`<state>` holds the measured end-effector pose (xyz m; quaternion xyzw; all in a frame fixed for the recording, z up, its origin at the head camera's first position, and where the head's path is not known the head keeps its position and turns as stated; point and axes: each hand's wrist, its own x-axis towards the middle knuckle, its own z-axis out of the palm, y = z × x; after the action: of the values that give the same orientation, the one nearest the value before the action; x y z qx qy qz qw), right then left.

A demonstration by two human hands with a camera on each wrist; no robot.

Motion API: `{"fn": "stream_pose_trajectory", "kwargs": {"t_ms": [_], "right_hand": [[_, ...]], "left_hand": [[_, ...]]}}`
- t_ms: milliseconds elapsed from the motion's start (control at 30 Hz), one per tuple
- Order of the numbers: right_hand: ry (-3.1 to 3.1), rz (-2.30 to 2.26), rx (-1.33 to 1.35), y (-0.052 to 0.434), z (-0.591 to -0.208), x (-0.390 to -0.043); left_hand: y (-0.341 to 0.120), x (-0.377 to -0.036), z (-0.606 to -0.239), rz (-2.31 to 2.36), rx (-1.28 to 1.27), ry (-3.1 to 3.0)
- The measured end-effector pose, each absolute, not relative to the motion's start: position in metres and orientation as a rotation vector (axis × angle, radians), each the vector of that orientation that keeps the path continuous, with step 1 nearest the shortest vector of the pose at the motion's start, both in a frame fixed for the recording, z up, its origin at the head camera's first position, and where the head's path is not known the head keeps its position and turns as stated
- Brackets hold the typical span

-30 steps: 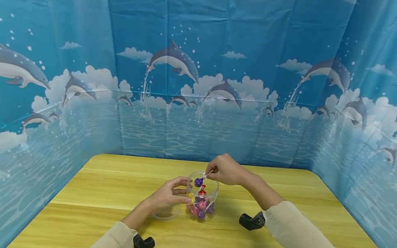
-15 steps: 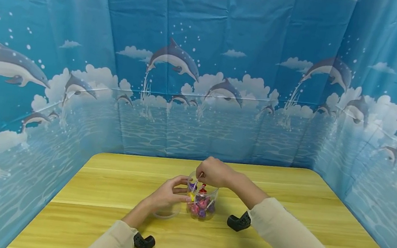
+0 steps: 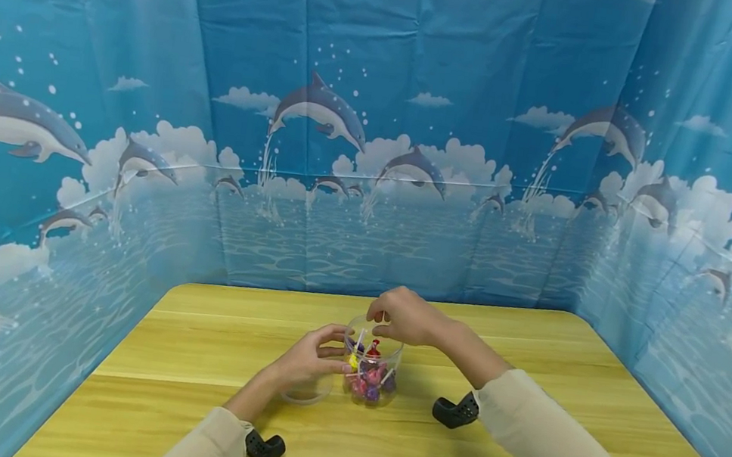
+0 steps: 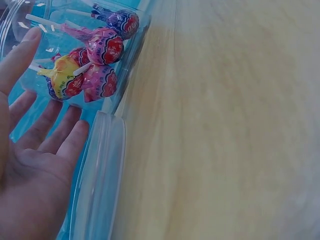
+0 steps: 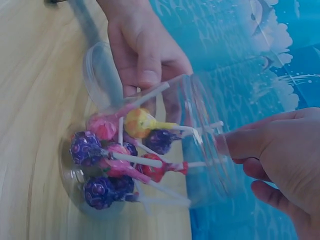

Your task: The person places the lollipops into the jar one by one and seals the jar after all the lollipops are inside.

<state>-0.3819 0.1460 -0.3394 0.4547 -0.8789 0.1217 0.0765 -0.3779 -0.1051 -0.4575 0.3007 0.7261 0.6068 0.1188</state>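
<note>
A clear plastic jar (image 3: 396, 358) stands upright on the table and holds several wrapped lollipops in pink, purple, yellow and red. My left hand (image 3: 312, 359) rests at its left side, fingers spread and fairly straight, thumb towards the front. My right hand (image 3: 406, 317) hovers at the jar's mouth with loosely bent fingers and nothing visible between them. In the right wrist view, its thumb is close to the rim and to a white stick (image 5: 210, 127) poking out. A purple lollipop (image 5: 161, 141) lies high in the jar beside a yellow lollipop (image 5: 140, 123).
A clear round lid (image 3: 306, 398) lies on the table (image 3: 199, 360) under my left hand, left of the jar. A black wrist mount (image 3: 455, 411) shows at my right cuff, another mount (image 3: 265, 447) at the left. A dolphin-print curtain (image 3: 350, 242) surrounds the table's back and sides.
My right hand has lowered a purple lollipop into the jar and let go of its stick. It has then risen slightly to the right. My left hand has stayed in place.
</note>
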Motion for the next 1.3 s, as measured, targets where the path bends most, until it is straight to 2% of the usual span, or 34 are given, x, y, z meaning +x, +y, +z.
{"fn": "stream_pose_trajectory", "kwargs": {"t_ms": [333,1300], "right_hand": [[-2.626,0.418,1.334,0.170,-0.331,-0.373],[-2.704,0.538,1.167,0.256,-0.340,-0.347]], "left_hand": [[-0.104,-0.378,-0.458,1.792,0.879,2.124],[-0.105,-0.378,-0.456,1.787,0.885,2.113]]}}
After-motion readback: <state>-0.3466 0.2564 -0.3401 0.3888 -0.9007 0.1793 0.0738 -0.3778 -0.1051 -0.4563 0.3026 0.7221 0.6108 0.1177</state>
